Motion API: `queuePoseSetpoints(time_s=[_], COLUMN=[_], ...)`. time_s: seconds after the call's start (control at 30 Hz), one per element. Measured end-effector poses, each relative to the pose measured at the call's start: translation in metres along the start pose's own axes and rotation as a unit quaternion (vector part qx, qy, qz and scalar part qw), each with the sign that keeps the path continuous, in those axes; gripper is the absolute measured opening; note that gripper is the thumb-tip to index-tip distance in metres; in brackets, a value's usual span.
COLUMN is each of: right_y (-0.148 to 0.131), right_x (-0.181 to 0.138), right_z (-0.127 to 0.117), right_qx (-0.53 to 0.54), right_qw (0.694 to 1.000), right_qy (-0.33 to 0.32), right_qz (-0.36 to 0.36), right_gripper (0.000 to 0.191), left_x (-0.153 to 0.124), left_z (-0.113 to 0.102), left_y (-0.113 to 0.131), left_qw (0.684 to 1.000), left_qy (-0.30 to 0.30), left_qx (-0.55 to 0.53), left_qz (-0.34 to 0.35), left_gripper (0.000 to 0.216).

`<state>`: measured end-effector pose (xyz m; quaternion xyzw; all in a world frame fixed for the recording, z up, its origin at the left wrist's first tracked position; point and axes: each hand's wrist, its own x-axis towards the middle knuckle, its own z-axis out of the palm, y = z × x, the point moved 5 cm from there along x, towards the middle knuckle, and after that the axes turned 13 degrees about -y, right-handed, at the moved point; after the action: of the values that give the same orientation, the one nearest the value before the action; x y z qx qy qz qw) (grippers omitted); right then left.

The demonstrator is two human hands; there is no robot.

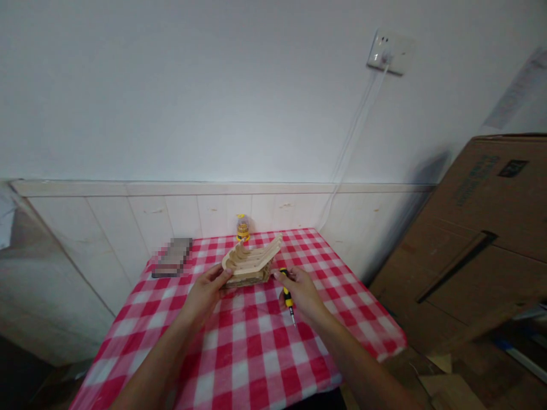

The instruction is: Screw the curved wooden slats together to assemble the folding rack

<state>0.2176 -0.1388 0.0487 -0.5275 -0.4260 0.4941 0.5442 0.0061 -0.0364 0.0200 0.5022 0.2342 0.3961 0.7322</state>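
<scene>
My left hand [212,285] grips the left end of a pale wooden rack [252,261] with curved, upturned ribs, thumb on its near edge. Beneath the rack lies a layered brown piece [248,280], perhaps cardboard; its kind is hard to make out. In my right hand [302,290] is a yellow and black screwdriver [286,289], its metal tip pointing down toward me. The fingertips of that hand are close to the rack's right end; whether they touch it I cannot tell.
A red and white checked cloth [239,364] covers the table. At the back stands a small yellow-lidded container [243,228]. A blurred dark flat object [173,259] lies at the left. Large cardboard boxes [478,239] lean at the right, and a cable runs from a wall socket [391,52].
</scene>
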Motion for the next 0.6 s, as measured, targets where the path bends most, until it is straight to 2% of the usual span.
queuePoseSetpoints(time_s=[0.13,0.3,0.6], right_y=[0.000,-0.001,-0.008], right_x=[0.002,0.004,0.005], right_z=[0.011,0.014,0.018], right_qx=[0.015,0.018,0.014], right_qw=[1.000,1.000,1.000], right_qy=[-0.014,-0.015,-0.009], right_qz=[-0.005,-0.009,-0.023], right_gripper=[0.049,0.054,0.050], left_x=[-0.002,-0.003,-0.002], left_z=[0.004,0.008,0.004], left_y=[0.003,0.006,0.006], left_qw=[1.000,1.000,0.999], left_qy=[0.003,0.009,0.024], left_qx=[-0.011,-0.022,-0.039], left_qz=[-0.005,-0.008,-0.004], left_gripper=[0.058,0.059,0.046])
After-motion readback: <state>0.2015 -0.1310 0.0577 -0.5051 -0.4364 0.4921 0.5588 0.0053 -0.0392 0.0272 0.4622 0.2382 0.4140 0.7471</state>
